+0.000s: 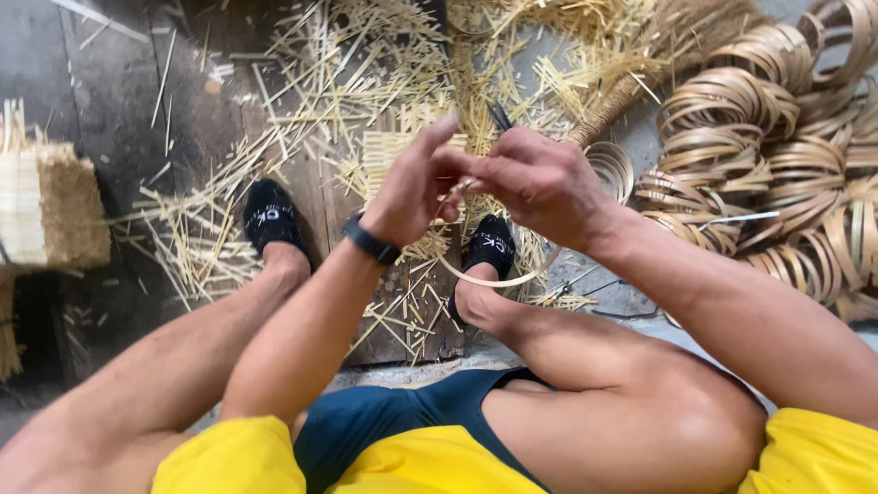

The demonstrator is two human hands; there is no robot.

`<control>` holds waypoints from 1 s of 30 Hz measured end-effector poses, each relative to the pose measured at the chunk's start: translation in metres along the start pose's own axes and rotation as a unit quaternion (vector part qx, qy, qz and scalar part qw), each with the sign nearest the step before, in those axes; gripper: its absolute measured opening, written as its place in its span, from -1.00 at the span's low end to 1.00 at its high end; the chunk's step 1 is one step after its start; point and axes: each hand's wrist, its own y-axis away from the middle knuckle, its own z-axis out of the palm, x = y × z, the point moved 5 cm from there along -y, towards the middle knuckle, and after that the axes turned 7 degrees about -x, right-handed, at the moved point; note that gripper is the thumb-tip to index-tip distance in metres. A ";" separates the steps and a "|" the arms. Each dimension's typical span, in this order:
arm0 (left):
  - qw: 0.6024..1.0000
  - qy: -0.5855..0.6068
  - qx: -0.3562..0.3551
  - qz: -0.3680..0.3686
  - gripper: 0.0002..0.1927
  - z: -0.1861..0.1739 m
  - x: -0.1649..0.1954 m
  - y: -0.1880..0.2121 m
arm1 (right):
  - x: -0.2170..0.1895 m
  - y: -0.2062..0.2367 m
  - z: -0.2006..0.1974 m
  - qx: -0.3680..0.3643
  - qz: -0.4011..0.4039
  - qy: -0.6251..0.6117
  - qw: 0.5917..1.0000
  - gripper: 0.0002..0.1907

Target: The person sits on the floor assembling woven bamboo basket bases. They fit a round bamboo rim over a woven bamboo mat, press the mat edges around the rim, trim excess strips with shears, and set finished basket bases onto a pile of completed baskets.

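Note:
My left hand [413, 187] and my right hand [540, 183] meet in front of me, above my knees. Together they pinch a thin pale bamboo strip [498, 279] bent into a hoop that hangs below the hands. The hoop's top is hidden behind my fingers. A black band [370, 241] sits on my left wrist. The dark tip of a tool [499, 117] pokes up behind my right hand; I cannot tell whether that hand holds it.
Loose bamboo splints [347, 82] litter the wooden floor around my feet in black slippers [271, 217]. A pile of finished strip rings [777, 155] lies at the right. A bundle of cut sticks [41, 206] stands at the left edge.

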 end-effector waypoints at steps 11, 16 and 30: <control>0.995 0.039 0.082 0.037 -0.29 -0.006 -0.007 0.020 | -0.021 -0.034 0.037 0.051 -0.005 0.125 0.991 -0.93; 0.996 0.056 0.038 0.055 -0.33 -0.026 -0.008 0.006 | -0.002 -0.047 0.047 0.033 0.076 0.028 0.996 -0.88; 0.992 0.046 -0.034 0.113 -0.85 -0.081 0.042 0.014 | 0.063 0.003 0.110 0.154 0.323 -0.734 0.577 -0.64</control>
